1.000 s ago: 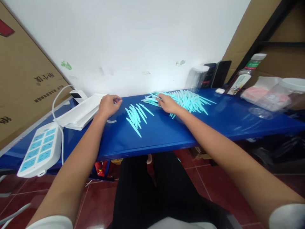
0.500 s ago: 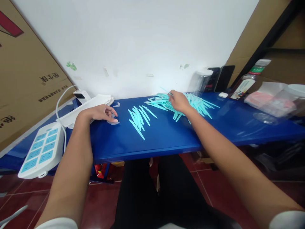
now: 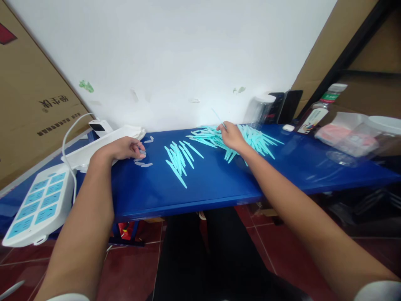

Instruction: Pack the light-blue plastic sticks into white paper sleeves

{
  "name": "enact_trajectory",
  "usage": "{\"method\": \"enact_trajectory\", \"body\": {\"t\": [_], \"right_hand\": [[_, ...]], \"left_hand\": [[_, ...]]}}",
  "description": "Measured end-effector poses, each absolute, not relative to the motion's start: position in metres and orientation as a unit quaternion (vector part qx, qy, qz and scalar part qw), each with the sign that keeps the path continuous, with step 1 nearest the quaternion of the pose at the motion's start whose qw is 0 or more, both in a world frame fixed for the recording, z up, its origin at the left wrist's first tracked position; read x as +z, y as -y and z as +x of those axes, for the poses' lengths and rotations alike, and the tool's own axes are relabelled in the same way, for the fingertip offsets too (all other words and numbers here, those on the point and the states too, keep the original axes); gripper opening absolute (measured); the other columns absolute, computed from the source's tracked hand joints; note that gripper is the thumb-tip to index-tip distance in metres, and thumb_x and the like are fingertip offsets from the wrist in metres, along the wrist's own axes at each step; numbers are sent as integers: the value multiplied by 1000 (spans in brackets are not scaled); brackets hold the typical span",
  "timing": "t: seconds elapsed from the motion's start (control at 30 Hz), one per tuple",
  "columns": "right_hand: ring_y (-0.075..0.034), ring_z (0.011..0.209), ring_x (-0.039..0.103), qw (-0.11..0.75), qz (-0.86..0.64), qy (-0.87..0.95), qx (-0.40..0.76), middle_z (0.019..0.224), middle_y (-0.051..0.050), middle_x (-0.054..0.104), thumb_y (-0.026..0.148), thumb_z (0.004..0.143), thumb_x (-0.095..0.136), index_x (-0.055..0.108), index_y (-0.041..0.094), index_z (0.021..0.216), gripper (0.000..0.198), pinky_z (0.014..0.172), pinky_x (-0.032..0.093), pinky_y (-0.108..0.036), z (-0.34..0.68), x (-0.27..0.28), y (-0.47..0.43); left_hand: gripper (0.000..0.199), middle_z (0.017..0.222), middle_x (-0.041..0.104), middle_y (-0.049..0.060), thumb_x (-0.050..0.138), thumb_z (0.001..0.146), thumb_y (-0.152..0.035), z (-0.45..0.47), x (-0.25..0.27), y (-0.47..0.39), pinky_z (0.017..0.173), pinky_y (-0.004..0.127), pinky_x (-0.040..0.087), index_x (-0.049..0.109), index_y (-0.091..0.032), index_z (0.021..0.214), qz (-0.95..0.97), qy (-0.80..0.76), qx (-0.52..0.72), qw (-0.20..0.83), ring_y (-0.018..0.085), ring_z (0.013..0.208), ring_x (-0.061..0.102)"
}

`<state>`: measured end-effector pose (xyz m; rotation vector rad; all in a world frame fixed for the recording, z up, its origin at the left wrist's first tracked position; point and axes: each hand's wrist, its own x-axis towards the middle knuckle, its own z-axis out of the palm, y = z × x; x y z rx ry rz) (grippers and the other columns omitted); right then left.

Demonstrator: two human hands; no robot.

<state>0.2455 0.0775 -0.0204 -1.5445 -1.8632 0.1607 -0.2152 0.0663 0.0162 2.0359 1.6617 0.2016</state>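
My right hand [image 3: 231,136] is over the large heap of slim teal plastic sticks [image 3: 260,140] by the wall. Its fingers pinch one teal stick [image 3: 218,117], which points up and to the left. My left hand [image 3: 127,149] is at the table's left side, fingers curled in a pinch. A small clear plastic piece [image 3: 143,153] shows at its fingertips, partly hidden. More clear plastic pieces [image 3: 145,164] lie just below and beyond that hand. Between the hands, a smaller group of teal sticks [image 3: 179,158] lies roughly side by side on the blue table [image 3: 150,192].
White sheets [image 3: 90,152] and a power strip [image 3: 40,205] with a cable are at left. Along the right stand a clear jar [image 3: 261,110], dark phones [image 3: 290,106], a bottle [image 3: 322,108] and a clear tub [image 3: 380,133]. A cardboard box [image 3: 34,88] leans at far left.
The view has shifted slightly. My right hand has lifted its teal stick to a steeper angle. More of the clear pieces below my left hand show now.
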Motion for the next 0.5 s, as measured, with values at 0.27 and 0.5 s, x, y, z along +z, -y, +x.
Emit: {"method": "enact_trajectory", "body": {"t": [0.27, 0.5], "right_hand": [[-24, 83, 67, 302, -507, 796, 132, 87, -8, 75, 51, 111, 33, 71, 19, 88, 55, 77, 43, -31, 219, -24, -63], [-24, 88, 67, 284, -474, 826, 110, 100, -9, 78, 37, 108, 43, 72, 19, 98, 36, 78, 44, -32, 222, -25, -62]], "left_hand": [[52, 78, 76, 5, 86, 62, -61, -191, 6, -70, 60, 32, 52, 80, -25, 99, 754, -605, 105, 234, 24, 70, 70], [47, 76, 73, 3, 79, 71, -67, -172, -1, -70, 61, 31, 48, 76, -25, 92, 773, -586, 110, 214, 21, 69, 66]]}}
